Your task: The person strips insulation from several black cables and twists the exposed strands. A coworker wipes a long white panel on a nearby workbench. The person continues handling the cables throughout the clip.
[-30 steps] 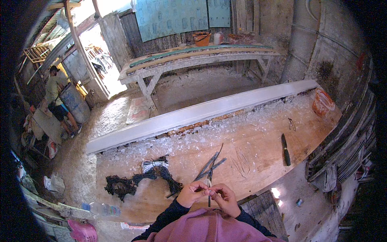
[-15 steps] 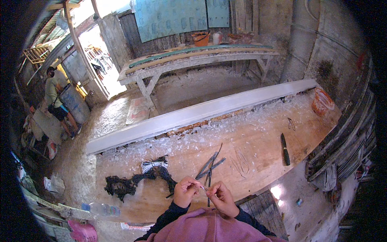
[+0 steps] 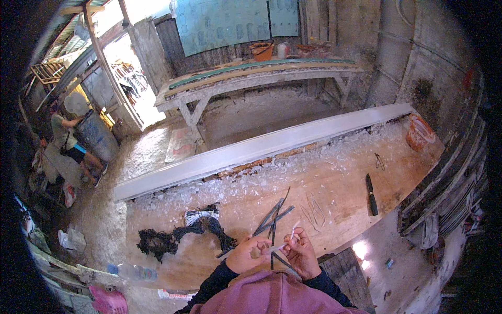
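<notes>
Both hands [image 3: 277,254] pinching thin pale strip [image 3: 286,242], dark strips [image 3: 273,217] beneath, fingertip grip unclear

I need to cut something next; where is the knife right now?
In the head view the dark knife lies on the wooden workbench, to the person's right, between the thin strips and the orange bucket.

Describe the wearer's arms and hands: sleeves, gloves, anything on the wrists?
Both forearms wear dark navy long sleeves down to the wrists, under a pink-mauve top. The left hand and right hand are bare: no gloves. No watch or rings can be made out.
</notes>
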A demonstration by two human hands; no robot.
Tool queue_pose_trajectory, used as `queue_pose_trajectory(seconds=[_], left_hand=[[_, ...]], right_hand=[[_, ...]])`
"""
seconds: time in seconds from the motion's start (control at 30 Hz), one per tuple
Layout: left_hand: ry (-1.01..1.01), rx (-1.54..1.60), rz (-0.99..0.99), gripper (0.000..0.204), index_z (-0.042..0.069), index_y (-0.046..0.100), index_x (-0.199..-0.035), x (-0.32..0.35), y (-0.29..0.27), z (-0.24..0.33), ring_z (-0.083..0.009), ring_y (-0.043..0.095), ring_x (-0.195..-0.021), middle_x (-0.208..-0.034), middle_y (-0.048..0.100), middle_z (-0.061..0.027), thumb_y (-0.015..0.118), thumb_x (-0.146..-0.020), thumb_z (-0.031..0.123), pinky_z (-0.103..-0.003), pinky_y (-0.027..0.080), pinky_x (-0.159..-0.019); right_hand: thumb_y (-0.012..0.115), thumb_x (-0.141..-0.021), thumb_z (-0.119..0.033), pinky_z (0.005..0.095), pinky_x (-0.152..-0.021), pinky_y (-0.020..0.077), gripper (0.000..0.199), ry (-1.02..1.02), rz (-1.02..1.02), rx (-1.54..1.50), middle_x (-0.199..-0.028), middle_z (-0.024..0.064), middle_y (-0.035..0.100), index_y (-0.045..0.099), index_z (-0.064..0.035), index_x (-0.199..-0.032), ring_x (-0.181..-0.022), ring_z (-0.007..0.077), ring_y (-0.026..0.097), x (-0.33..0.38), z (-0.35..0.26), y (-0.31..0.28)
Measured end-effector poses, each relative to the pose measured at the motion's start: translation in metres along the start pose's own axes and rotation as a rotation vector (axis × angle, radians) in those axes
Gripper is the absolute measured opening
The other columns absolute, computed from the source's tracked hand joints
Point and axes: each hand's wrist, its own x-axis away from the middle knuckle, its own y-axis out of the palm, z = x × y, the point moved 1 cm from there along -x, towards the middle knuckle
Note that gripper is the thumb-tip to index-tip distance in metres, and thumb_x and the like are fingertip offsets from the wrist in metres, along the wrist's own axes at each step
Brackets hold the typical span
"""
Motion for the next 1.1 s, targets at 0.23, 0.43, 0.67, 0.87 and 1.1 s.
queue_pose_trajectory(seconds=[0.23, 0.43, 0.67, 0.87, 1.1], left_hand=[[-0.313, 0.692, 0.12, 0.028, 0.003, 0.044, -0.104, 0.007, 0.013, -0.004, -0.0058, 0.048, -0.071, -0.079, 0.048, 0.0002, 0.053, -0.078, 0.003, -0.02, 0.041, -0.063], [-0.402, 0.732, 0.097, 0.022, 0.003, 0.043, -0.1, 0.009, 0.02, -0.025, -0.0062, 0.047, -0.062, -0.076, 0.046, 0.0004, 0.047, -0.078, 0.002, -0.021, 0.04, -0.055], [-0.304, 0.525, 0.098, 0.015, 0.003, 0.048, -0.095, 0.013, 0.029, -0.043, -0.0066, 0.047, -0.063, -0.076, 0.049, 0.0004, 0.05, -0.08, 0.006, -0.021, 0.04, -0.058], [-0.278, 0.312, 0.311, 0.017, 0.0, 0.057, -0.085, 0.015, 0.037, -0.042, -0.0106, 0.054, -0.07, -0.071, 0.056, -0.0043, 0.058, -0.079, 0.016, -0.026, 0.044, -0.062], [-0.2, 0.235, 0.425, 0.022, 0.001, 0.058, -0.082, 0.03, 0.029, -0.038, -0.0137, 0.056, -0.063, -0.07, 0.058, -0.0076, 0.062, -0.077, 0.022, -0.028, 0.044, -0.057]], right_hand=[[0.056, -0.082, -0.007, 0.0261, -0.072, 0.048, 0.027, 0.078, 0.059, 0.333, -0.084, 0.0037, 0.055, 0.045, -0.0032, -0.107, -0.073, 0.0105, 0.055, -0.001, 0.01, -0.006], [0.054, -0.084, -0.01, 0.0256, -0.07, 0.045, 0.011, -0.024, 0.052, 0.578, -0.081, 0.0037, 0.056, 0.05, -0.004, -0.091, -0.074, 0.0115, 0.054, -0.006, 0.017, -0.011], [0.055, -0.08, -0.007, 0.0269, -0.074, 0.0428, 0.004, -0.013, 0.094, 0.102, -0.078, 0.0043, 0.056, 0.053, -0.0053, -0.083, -0.074, 0.0145, 0.054, 0.0, 0.005, 0.003], [0.046, -0.084, -0.011, 0.0314, -0.075, 0.0445, 0.008, -0.078, 0.029, 0.143, -0.075, 0.0033, 0.054, 0.048, -0.0069, -0.09, -0.071, 0.0154, 0.054, 0.003, 0.002, 0.003], [0.054, -0.082, -0.014, 0.0291, -0.075, 0.0445, 0.02, -0.019, -0.001, 0.176, -0.082, 0.004, 0.055, 0.051, -0.004, -0.099, -0.075, 0.0147, 0.055, 0.016, 0.004, 0.0]])
